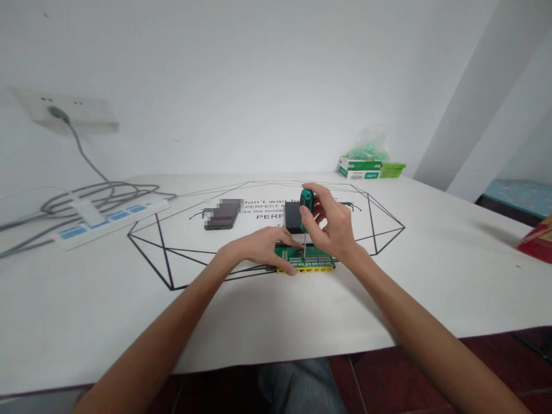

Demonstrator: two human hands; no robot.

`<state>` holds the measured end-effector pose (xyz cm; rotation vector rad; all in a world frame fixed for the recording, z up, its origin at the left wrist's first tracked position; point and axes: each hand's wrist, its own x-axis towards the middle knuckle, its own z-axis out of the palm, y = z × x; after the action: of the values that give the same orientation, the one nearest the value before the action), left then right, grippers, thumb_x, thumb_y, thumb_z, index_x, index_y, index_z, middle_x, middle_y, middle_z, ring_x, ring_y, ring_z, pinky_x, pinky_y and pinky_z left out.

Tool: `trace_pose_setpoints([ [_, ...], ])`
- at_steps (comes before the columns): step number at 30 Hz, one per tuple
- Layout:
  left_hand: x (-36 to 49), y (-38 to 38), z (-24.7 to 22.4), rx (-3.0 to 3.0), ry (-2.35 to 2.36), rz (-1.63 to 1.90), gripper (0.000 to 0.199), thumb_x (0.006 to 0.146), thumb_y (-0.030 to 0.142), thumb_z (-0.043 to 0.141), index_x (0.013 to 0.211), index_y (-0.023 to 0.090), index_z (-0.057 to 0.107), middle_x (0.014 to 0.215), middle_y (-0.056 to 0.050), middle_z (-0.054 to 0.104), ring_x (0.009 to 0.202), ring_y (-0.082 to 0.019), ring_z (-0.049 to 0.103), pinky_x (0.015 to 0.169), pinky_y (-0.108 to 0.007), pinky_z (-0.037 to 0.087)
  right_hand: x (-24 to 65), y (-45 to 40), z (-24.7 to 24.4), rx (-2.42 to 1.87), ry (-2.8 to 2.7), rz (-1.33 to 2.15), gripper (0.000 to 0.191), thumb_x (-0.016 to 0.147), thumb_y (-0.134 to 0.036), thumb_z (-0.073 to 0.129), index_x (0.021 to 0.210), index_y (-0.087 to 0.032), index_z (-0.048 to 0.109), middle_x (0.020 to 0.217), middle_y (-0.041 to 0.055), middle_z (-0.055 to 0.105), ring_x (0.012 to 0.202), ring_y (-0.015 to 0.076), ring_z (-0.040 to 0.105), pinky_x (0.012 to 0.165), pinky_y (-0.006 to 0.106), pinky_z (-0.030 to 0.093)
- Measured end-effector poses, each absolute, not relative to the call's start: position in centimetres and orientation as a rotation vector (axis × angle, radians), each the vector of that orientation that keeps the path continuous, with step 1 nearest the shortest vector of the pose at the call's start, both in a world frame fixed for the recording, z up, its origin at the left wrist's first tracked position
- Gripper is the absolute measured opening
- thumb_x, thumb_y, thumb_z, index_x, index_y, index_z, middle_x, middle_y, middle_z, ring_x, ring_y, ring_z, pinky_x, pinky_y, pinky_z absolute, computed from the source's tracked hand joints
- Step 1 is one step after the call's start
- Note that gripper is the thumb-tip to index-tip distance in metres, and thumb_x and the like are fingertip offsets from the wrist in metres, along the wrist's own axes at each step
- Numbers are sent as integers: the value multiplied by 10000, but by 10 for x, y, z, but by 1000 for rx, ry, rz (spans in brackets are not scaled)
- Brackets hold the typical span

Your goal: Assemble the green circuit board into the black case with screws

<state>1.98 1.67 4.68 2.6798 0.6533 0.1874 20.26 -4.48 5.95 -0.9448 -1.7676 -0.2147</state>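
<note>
A green circuit board (321,259) with a row of yellow connectors along its near edge lies on the white table in front of me. My left hand (269,247) grips the board's left end, with the thumb at the near edge and the fingers over the top. In my right hand (330,221) is a green-and-black screwdriver (307,201), held upright by its handle. Its thin shaft points down onto the board, close to my left fingertips. Whether the tip sits in a screw is too small to tell. Just behind the board lies a dark flat box (293,217), partly hidden by my right hand.
A phone (222,215) lies left of the dark box. Further left are a white power strip (114,221) and coiled grey cables (97,190). Green-and-white boxes (360,168) with a plastic bag on top stand at the back right. A red object (537,241) sits at the right edge.
</note>
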Motion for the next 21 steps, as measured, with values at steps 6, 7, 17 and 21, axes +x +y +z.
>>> trace_pose_setpoints([
  [6, 21, 13, 51, 2676, 671, 165, 594, 677, 579, 743, 1177, 263, 692, 1134, -61, 677, 1000, -248, 614, 855, -299, 443, 201, -45, 60, -964, -1740, -295, 350, 878, -339, 499, 1205, -215, 505, 790, 1, 621, 521, 108, 494, 538, 268, 450],
  [7, 21, 13, 51, 2674, 666, 171, 586, 676, 577, 744, 1172, 269, 694, 1130, -57, 680, 996, -247, 615, 854, -300, 444, 201, -45, 61, -962, -1752, -289, 347, 884, -339, 489, 1206, -213, 506, 819, 12, 631, 529, 109, 499, 543, 270, 454],
  [17, 21, 13, 51, 2674, 661, 171, 556, 695, 535, 749, 1180, 270, 688, 1151, -52, 683, 1013, -244, 616, 874, -295, 443, 197, -45, 57, -963, -1718, -332, 438, 890, -386, 523, 1295, -226, 475, 904, 30, 650, 570, 117, 527, 531, 261, 456],
  [21, 21, 15, 49, 2709, 639, 175, 575, 685, 550, 751, 1170, 246, 692, 1143, -62, 685, 1011, -246, 616, 874, -298, 444, 196, -43, 55, -887, -1745, -331, 393, 933, -345, 431, 1284, -178, 491, 942, 63, 649, 621, 123, 547, 524, 251, 454],
])
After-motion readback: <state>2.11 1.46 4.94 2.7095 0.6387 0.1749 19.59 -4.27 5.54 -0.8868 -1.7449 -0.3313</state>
